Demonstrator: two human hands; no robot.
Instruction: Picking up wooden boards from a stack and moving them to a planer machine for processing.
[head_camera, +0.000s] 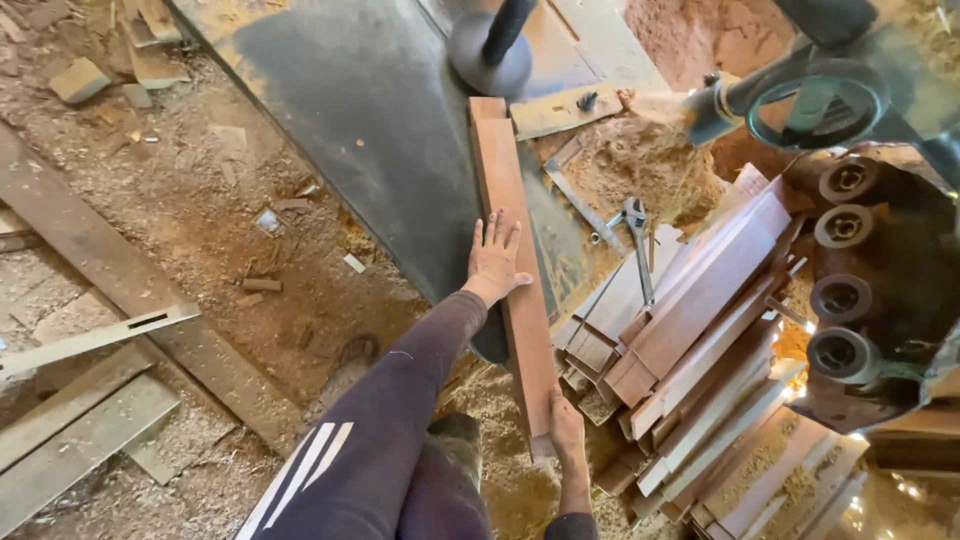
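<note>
In the head view, the left hand (496, 255) lies flat, fingers spread, on a long reddish plank (512, 260) resting on the dark machine table (370, 110). The right hand (566, 428) grips its near end, fingers wrapped around. The plank seems in mid-positioning; pushing needs steady alignment.

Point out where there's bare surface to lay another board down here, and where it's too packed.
Free: the dark metal table, left of the long reddish board that the left hand presses flat and the right hand grips at its near end. Crowded: right of the board, with the stacked planks, wrench and sawdust heap. The dirt floor carries scattered scraps.
</note>
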